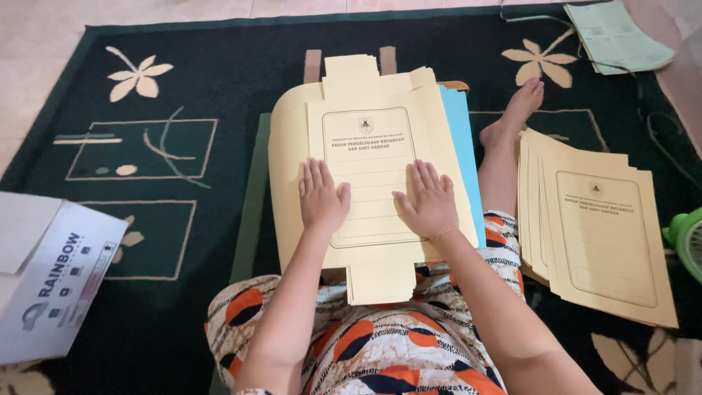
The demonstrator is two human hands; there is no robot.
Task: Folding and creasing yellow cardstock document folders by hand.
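A pale yellow cardboard folder (369, 132) with a printed frame and side flaps lies flat in front of me, over a small low table and my lap. My left hand (322, 197) rests palm down on its left half, fingers together. My right hand (426, 201), with a thin bracelet at the wrist, presses flat on the right half. Neither hand grips anything. A blue sheet (462, 146) sticks out from under the folder's right edge.
A stack of the same yellow folders (603, 234) lies on the dark green patterned rug (168, 88) to my right, beside my outstretched leg (504, 146). A white box (55, 281) sits at left, green papers (618, 36) at far right, a green object (687, 238) at the right edge.
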